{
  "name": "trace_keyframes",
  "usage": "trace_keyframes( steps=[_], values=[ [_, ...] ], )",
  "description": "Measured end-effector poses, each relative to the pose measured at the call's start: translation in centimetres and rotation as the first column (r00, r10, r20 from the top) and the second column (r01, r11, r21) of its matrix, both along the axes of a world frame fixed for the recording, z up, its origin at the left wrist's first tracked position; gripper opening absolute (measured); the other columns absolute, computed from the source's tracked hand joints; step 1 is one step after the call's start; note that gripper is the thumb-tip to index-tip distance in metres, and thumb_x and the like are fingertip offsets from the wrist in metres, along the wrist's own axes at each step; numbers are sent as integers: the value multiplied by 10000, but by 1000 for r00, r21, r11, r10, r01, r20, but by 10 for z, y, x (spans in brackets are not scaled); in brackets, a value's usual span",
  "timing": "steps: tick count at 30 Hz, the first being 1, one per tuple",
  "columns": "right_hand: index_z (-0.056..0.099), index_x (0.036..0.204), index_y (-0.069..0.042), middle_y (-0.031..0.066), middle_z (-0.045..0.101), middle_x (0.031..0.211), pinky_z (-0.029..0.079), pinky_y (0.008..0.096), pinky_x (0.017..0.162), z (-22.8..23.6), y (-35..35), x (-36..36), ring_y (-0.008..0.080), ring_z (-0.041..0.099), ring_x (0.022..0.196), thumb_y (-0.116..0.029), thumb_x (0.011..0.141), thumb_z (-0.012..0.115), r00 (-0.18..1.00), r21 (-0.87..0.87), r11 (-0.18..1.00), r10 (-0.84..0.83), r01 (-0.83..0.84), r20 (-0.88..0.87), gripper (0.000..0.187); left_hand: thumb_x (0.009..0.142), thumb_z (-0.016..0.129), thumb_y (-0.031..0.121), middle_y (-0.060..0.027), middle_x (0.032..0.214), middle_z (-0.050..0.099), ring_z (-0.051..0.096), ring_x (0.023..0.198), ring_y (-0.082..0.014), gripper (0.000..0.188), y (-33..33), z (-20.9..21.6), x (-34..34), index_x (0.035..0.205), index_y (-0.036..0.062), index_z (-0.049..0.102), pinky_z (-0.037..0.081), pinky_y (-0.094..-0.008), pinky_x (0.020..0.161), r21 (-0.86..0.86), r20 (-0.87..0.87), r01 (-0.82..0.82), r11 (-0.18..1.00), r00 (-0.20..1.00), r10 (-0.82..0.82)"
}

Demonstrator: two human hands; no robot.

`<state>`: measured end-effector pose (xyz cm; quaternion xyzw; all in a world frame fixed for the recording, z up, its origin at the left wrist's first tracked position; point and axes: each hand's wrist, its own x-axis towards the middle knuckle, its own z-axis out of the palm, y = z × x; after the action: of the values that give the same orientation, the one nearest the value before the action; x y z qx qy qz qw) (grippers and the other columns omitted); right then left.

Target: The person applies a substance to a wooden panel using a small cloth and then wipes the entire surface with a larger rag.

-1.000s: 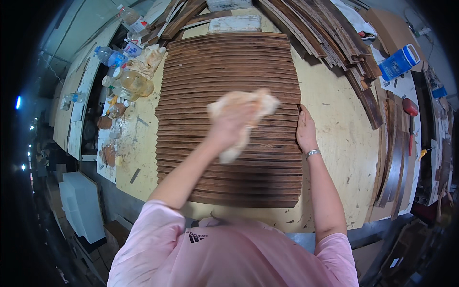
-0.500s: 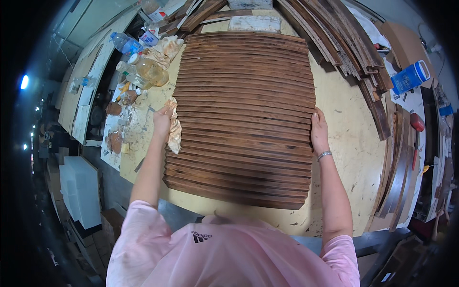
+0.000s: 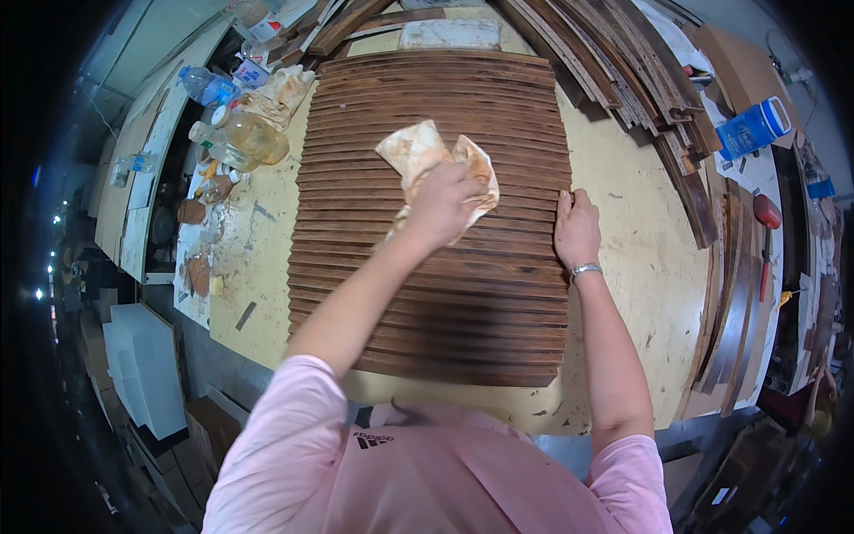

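A brown slatted wooden panel (image 3: 427,311), ridged from side to side, lies flat on the pale worktable (image 3: 627,294). My left hand (image 3: 442,203) is closed on a crumpled, orange-stained cloth (image 3: 416,153) and presses it against the panel's middle. Part of the cloth is hidden under the fingers. At the panel's right edge, my right hand (image 3: 578,228) grips the side, its fingertips partly out of sight. A metal band circles the right wrist.
Jars of yellowish liquid (image 3: 256,141), a blue-tinted bottle (image 3: 209,89) and another stained cloth (image 3: 277,96) crowd the left side. Long wooden strips (image 3: 614,71) are stacked at the back right. Beyond them are a blue container (image 3: 752,132) and a red-headed mallet (image 3: 766,212).
My left hand has carried the cloth from the panel's left edge onto its middle. My right hand stays on the right edge. The whole view has shifted slightly.
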<state>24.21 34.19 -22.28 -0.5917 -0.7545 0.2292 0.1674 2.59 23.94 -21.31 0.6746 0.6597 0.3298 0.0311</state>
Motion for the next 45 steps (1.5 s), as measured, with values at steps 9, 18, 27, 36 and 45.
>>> trace_keyframes(
  steps=[9, 18, 27, 36, 45],
  values=[
    [555, 994, 0, 221, 642, 1037, 500, 514, 807, 0, 3, -2, 425, 626, 950, -336, 1042, 447, 999, -99, 995, -34, 33, -6, 357, 690, 684, -15, -103, 920, 660, 640, 926, -296, 208, 3, -12, -1, 865, 81, 743, 528, -410, 840, -33, 18, -34, 999, 999, 35],
    [560, 1037, 0, 232, 637, 1116, 503, 517, 843, -2, 12, 1, 428, 630, 999, -343, 1046, 422, 994, -106, 994, -27, 38, 103, 370, 677, 757, 109, -4, 935, 660, 645, 955, -215, 240, 3, -4, -5, 904, 182, 737, 507, -379, 844, -39, -136, -32, 999, 990, 26],
    [561, 1046, 24, 263, 642, 1084, 521, 507, 839, -4, 10, -9, 439, 643, 978, -348, 1051, 409, 997, -57, 998, -3, 8, 81, 402, 717, 752, 72, -116, 919, 697, 670, 862, -307, 134, -42, -4, -62, 849, 86, 733, 518, -448, 765, -43, -95, -217, 975, 972, 213],
    [564, 1106, 27, 286, 640, 1131, 503, 511, 894, -11, 20, -2, 452, 628, 1043, -375, 1054, 372, 989, -97, 995, -9, 23, 145, 449, 713, 715, 114, -39, 947, 659, 624, 920, -241, 167, 38, -24, 56, 877, 145, 726, 464, -423, 807, 113, -101, -32, 993, 994, 43],
    [581, 1076, 31, 310, 656, 1078, 509, 523, 890, -19, 22, -6, 454, 637, 1029, -400, 1051, 363, 996, -30, 1000, 4, -1, 93, 483, 846, 631, 7, -113, 1025, 733, 697, 911, -202, 175, -177, 51, -164, 966, 53, 751, 539, -310, 776, -334, 186, -783, 525, 491, 851]
  ],
)
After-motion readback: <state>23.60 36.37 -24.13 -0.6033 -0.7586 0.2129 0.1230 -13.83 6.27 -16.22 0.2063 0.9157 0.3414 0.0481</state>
